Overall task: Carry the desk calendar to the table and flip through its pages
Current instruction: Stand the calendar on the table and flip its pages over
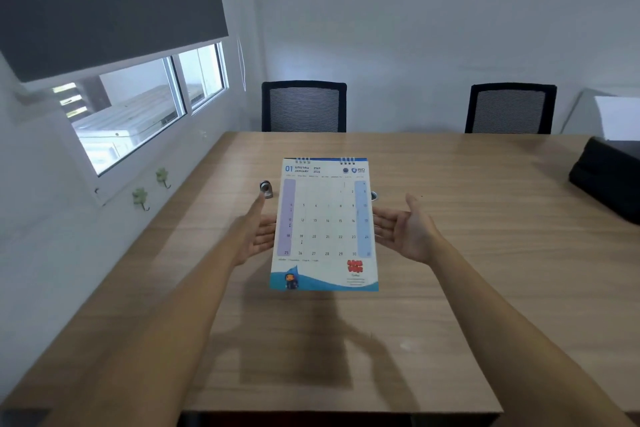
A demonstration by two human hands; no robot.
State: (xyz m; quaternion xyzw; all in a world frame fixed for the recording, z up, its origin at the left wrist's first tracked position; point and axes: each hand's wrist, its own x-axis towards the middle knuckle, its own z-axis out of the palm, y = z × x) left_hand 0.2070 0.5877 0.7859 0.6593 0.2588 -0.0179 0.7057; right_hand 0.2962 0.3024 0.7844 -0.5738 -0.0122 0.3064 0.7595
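Note:
The desk calendar [323,224] is a white spiral-bound pad showing the January page, with a blue wave along its bottom. It is tilted towards me over the middle of the wooden table [485,253]. My left hand [256,236] is at its left edge and my right hand [403,230] at its right edge. Both palms face inward, the fingers reach behind the calendar and support it, and the thumbs stand free. I cannot tell whether its bottom edge touches the table.
Two black mesh chairs [304,107] [510,109] stand at the table's far side. A black bag [607,177] lies at the right edge. A small metal fitting [266,188] sits on the table left of the calendar. A wall with a window [138,107] runs along the left.

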